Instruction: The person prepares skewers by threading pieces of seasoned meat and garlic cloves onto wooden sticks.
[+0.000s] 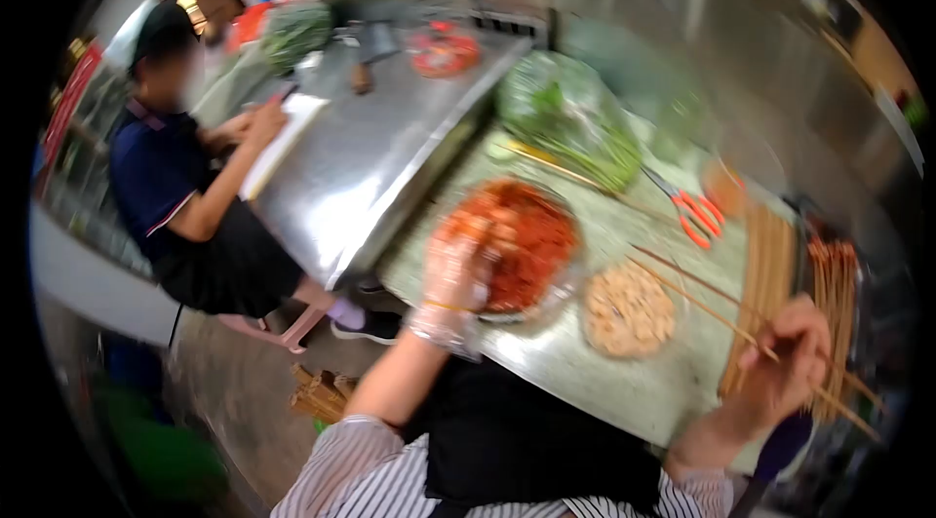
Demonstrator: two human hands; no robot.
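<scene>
My left hand (456, 269), in a clear plastic glove with a band at the wrist, reaches into the bowl (507, 317) of red marinated meat (534, 250). Its fingers are curled on some of the meat at the bowl's left side; blur hides the fingertips. At the right, my bare right hand (792, 352) is closed around two thin wooden skewers (697, 302), whose far ends point up and left over the table. Between my hands lies a round clear container of pale pieces (629, 310).
Bare skewers (765, 274) and loaded skewers (832, 289) lie at the right. Behind are orange-handled scissors (699, 218) and a bag of greens (575, 118). A seated person (175, 167) is at the steel table (341, 182), which holds a cleaver (361, 70).
</scene>
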